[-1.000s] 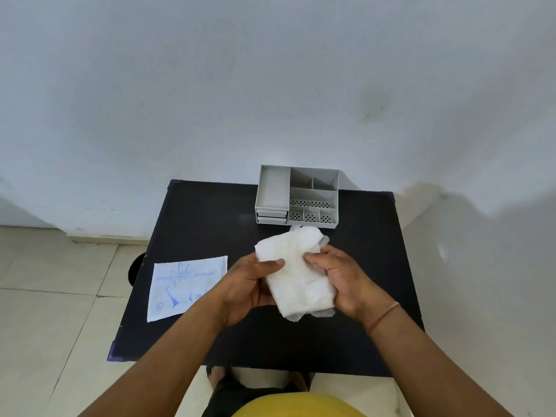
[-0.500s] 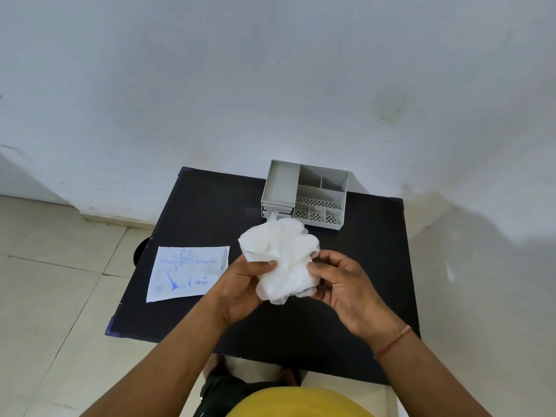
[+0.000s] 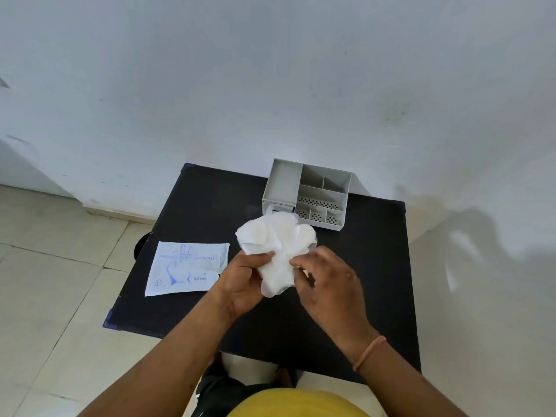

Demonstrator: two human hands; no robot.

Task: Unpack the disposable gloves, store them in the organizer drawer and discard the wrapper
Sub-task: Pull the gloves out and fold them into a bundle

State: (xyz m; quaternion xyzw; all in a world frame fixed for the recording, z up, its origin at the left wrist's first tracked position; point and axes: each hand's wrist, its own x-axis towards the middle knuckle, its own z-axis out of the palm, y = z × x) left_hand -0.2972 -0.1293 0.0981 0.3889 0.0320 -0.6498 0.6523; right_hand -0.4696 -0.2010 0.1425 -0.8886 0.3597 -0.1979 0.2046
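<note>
Since the flat stack has been bunched into a wad, the gloves (image 3: 278, 245) hang just before the organizer (image 3: 282, 182), gripped by the left hand (image 3: 245, 281) and pinched by the right hand (image 3: 328, 284), probably compact enough for its drawer (image 3: 279, 208).

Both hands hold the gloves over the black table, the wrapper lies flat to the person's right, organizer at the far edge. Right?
Not quite. The head view shows the wrapper lying flat to the person's left, not right. The rest is correct: left hand and right hand hold the gloves over the table, organizer at the far edge.
</note>
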